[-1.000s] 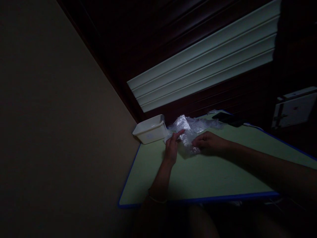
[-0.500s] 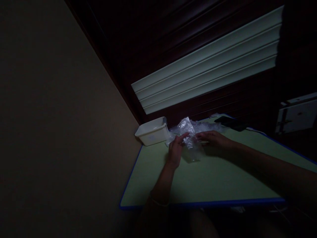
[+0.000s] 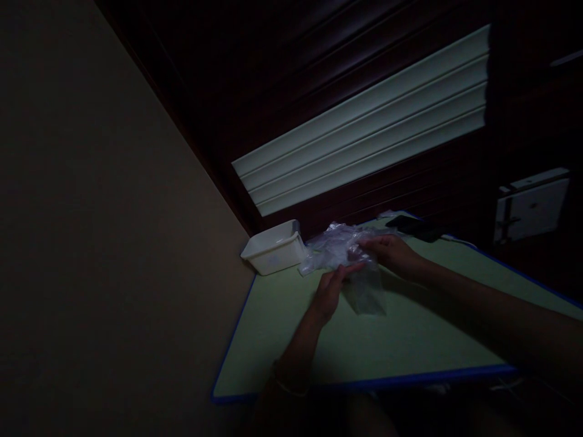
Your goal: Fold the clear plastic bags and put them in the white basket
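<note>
As our right hand (image 3: 394,255) pinches the upper part of a clear bag (image 3: 368,295) between thumb and fingers, our left hand (image 3: 328,292) meets it from the other side, its forefinger stretched out along the plastic. We cannot tell whether the left fingers close on the bag or only lie against it, since the light is dim and the film see-through. The bag is in front of the middle of the far edge of the tabletop (image 3: 291,340), its flat lower end spread toward the near edge; whether that end touches the surface, we cannot say.

Just beyond our hands, a heap of crumpled clear plastic (image 3: 325,247) runs along the far edge, its left end close beside a white bin (image 3: 277,260). The bin stands upright at the far left corner, near the brown wall (image 3: 136,243). Toward the far right corner we have a flat dark object (image 3: 419,229), too dark to name, with a pale cord (image 3: 460,241) by its right end. Blue trim borders the pale green top, and behind the far edge rises dark panelling with light slats (image 3: 364,130). Both our forearms reach in over the tabletop, the left from the near edge and the right from the right side.
</note>
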The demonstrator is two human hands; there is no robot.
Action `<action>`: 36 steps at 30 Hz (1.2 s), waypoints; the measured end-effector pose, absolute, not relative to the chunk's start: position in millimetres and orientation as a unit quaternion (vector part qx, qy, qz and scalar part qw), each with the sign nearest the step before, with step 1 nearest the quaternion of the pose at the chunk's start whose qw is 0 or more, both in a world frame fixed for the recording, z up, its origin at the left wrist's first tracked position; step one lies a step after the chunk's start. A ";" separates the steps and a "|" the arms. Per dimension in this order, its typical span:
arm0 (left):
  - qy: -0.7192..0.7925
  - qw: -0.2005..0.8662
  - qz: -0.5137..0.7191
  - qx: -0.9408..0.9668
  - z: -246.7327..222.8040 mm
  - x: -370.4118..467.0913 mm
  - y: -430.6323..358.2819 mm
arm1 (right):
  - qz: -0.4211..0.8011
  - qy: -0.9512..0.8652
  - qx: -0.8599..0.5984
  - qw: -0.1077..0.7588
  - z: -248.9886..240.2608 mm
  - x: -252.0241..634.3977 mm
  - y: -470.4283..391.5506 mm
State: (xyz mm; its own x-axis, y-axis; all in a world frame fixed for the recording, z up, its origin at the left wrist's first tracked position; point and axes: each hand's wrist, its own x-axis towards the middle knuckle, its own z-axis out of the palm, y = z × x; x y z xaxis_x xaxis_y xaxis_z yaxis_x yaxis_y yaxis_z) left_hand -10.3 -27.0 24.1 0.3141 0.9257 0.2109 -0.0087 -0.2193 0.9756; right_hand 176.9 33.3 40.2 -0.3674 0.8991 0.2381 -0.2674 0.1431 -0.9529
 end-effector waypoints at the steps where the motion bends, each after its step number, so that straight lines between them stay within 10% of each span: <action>1: 0.360 0.507 0.459 0.635 23.9 -10.3 -27.0 | 0.597 -0.561 -0.268 0.507 41.7 176.8 33.2; 36: 0.370 0.468 0.466 0.654 29.9 -12.5 -29.2 | 0.681 -0.488 -0.244 0.489 45.1 178.9 33.7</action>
State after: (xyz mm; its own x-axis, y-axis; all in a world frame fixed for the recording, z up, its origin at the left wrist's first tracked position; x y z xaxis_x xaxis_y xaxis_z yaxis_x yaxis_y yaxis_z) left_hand -12.5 -29.2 29.9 0.2925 0.9193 0.2632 0.0474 -0.2889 0.9562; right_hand 178.9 33.7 45.1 -0.4037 0.9035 0.1441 -0.4279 -0.0472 -0.9026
